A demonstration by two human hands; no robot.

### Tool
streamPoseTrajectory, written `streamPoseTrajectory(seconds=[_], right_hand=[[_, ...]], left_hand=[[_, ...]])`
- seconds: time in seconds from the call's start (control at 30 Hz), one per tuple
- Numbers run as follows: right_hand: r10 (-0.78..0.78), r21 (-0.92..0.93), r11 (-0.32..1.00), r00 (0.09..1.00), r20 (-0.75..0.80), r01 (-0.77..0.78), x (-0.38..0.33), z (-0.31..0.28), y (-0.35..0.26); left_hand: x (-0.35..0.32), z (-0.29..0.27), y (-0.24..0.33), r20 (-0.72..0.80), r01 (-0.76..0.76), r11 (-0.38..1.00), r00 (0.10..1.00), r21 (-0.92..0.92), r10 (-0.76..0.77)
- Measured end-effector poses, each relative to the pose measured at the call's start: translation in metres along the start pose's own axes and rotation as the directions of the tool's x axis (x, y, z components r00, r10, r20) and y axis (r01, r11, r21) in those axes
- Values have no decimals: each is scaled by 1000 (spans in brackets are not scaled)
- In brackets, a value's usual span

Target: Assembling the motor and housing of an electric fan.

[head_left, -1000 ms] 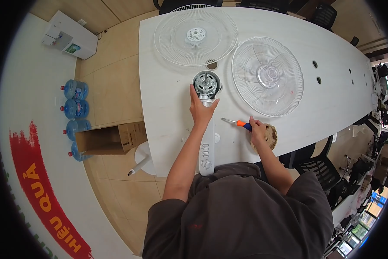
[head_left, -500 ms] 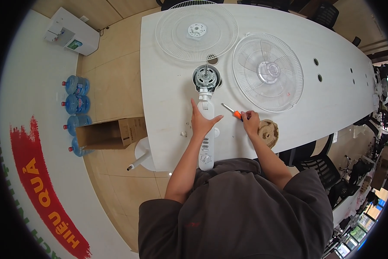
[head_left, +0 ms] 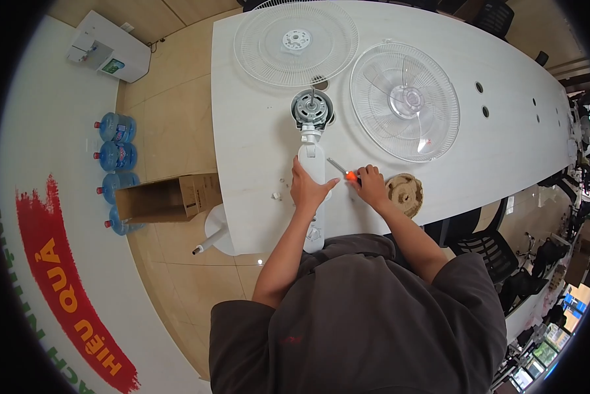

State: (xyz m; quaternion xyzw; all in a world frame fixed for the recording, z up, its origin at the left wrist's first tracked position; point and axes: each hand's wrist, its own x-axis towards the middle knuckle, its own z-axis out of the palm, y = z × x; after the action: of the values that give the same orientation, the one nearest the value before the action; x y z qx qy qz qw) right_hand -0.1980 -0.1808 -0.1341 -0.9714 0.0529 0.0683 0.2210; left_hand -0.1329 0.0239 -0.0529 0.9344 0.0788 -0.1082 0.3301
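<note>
A white fan body (head_left: 312, 172) with a long control housing lies lengthwise in front of me, its lower end against my shirt. At its far end the bare fan motor (head_left: 312, 108) shows, its shaft pointing up. My left hand (head_left: 310, 190) lies across the housing, fingers along the left edge and thumb past the right edge. To the right, my right hand (head_left: 371, 188) closes around the handle of a screwdriver (head_left: 351, 176) with an orange and dark grip. Its metal shaft points away and to the left, apart from the fan body.
Beyond the motor lies a white fan grille (head_left: 262, 56); right of it, another grille with clear blades (head_left: 433, 118). A brown moulded pulp piece (head_left: 406, 194) sits by my right forearm, small white bits (head_left: 276, 196) at left. An open carton (head_left: 199, 197) and fan stand (head_left: 217, 240) are left of the table.
My left hand's fingers have come in against the housing's left edge. My right hand has moved left with the screwdriver, closer to the fan body. The view has shifted slightly.
</note>
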Motion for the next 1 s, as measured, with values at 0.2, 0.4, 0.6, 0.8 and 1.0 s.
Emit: streamPoseTrajectory(seconds=[0.2, 0.4, 0.6, 0.8, 1.0], right_hand=[[-61, -30, 998, 998, -3, 61, -4, 8, -12], [86, 235, 969, 996, -22, -79, -9, 4, -1], [194, 486, 856, 981, 16, -177, -27, -28, 0], [72, 466, 884, 996, -58, -36, -36, -65, -12], [15, 430, 902, 992, -123, 40, -29, -91, -33]], left_hand=[[15, 4, -16, 55, 25, 988, 998, -151, -17], [23, -14, -32, 145, 26, 860, 988, -509, 57], [22, -16, -43, 369, 204, 693, 924, -691, 96], [20, -13, -58, 468, 282, 569, 859, -772, 209], [16, -4, -60, 612, 513, 394, 768, -763, 186]])
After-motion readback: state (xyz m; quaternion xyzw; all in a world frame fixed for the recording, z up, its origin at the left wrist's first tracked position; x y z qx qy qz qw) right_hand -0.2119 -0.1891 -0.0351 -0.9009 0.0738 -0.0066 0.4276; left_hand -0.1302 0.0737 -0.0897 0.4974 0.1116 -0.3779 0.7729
